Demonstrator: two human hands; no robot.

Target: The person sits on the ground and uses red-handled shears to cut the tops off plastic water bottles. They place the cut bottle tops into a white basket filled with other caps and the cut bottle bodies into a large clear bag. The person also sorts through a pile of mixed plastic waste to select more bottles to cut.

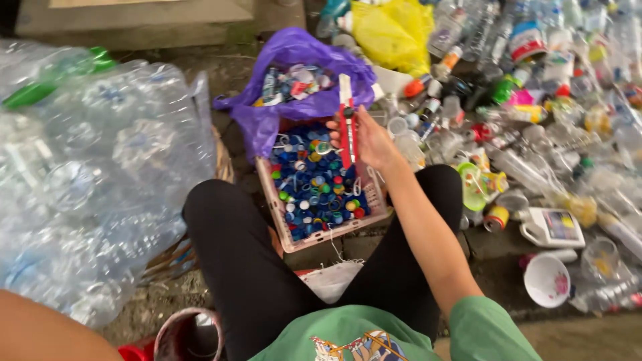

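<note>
A big sack of clear bottles [87,180] is walling off everything from 7 to 10 o'clock. At 12 o'clock a purple bag [294,73] is overhanging the crate of caps [321,180], whose top is lying open. From 1 to 4 o'clock, loose plastic litter [535,120] is crowding the ground. The knees are flanking the crate.

In my right hand [372,142] the red tool [346,124] looks like hard, glossy plastic. The bottle caps [314,184] are smooth plastic in a matt pink plastic crate [332,232]. The purple bag [304,50] is thin, shiny film; the clear bottles [93,174] are crinkled, glossy plastic.
</note>
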